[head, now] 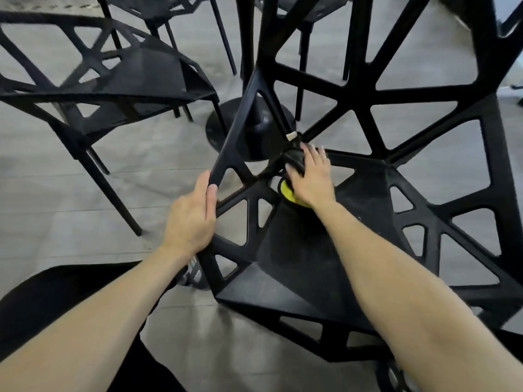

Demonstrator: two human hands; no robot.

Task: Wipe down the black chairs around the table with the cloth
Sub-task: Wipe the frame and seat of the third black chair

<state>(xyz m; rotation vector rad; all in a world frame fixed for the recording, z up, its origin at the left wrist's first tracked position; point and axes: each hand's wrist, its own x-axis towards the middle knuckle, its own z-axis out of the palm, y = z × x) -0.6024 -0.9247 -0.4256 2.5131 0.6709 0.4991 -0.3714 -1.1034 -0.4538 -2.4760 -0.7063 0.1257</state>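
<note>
Black lattice chair [305, 258], yellow-black cloth [291, 176] on it

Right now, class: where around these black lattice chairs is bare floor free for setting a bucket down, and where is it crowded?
Free: grey floor between the left black lattice chair and the left hand. Crowded: around the round black table base, among chair legs.

Both forearms are bare from the near edge of the view up to the wrists, with no sleeves, watch or bracelet showing. The left hand [190, 219] and right hand [311, 179] wear no gloves or rings; the right one has pale, fairly long fingernails. Black clothing [56, 301] covers the lap at near left. A dark shoe with light stripes [192, 274] shows below the left wrist.
</note>
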